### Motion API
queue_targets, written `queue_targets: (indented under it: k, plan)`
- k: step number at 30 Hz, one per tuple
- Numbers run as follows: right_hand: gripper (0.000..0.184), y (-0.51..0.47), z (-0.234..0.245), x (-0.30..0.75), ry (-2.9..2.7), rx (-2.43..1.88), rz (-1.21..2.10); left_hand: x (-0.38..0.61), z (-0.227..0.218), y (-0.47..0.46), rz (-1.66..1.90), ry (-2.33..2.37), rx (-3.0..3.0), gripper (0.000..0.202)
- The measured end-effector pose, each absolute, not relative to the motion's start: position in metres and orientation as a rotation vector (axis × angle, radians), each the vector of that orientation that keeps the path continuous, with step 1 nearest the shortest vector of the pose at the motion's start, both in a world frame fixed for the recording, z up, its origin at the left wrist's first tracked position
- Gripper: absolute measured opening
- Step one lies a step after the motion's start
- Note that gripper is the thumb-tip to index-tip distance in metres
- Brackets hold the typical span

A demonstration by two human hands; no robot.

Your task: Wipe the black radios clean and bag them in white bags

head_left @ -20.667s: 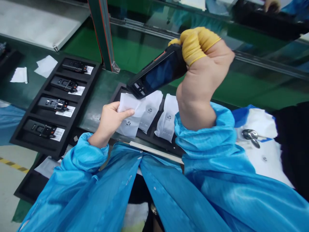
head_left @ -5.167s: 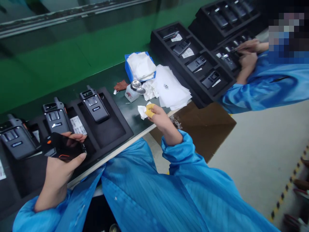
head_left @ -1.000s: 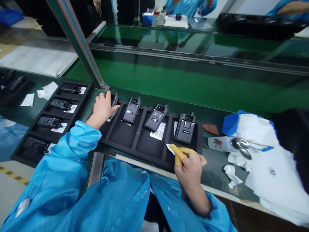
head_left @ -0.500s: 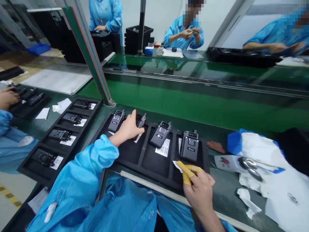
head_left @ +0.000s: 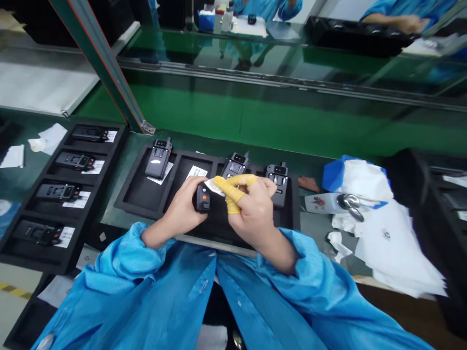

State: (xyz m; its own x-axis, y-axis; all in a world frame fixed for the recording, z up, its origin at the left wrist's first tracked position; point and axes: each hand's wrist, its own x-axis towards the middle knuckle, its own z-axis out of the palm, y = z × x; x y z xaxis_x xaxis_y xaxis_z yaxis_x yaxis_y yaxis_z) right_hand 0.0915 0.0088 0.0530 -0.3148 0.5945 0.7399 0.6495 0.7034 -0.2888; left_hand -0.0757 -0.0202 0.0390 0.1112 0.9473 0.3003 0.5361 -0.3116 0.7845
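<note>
My single view rides on the head, looking forward and steeply down, close over the left hand point(head_left: 184, 211) and right hand point(head_left: 255, 209) at mid-frame. It faces across the black foam four-pocket tray point(head_left: 140, 194) and the green conveyor belt point(head_left: 255, 121) toward the far bench.

Matt black plastic with one glossy orange button: the radio point(head_left: 203, 198) in the left hand point(head_left: 181, 214). Against it lies a soft white wipe point(head_left: 211, 186) — thin cloth or paper, hard to tell — pinched by the right hand point(head_left: 257, 211) in rubbery yellow finger cots point(head_left: 230, 193). The black tray point(head_left: 140, 197) looks like matt foam, the blue sleeves point(head_left: 120, 260) carry a smooth sheen, and the green shelf point(head_left: 328, 58) is mirror-glossy.
</note>
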Motion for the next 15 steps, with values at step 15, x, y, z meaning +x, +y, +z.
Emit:
queue_targets:
  k: [15]
  plan:
    - [0.043, 0.017, 0.051, 0.096, -2.147, -0.992, -0.215, -0.084, 0.039, -0.021, 1.124, 1.383, 1.873, 0.057]
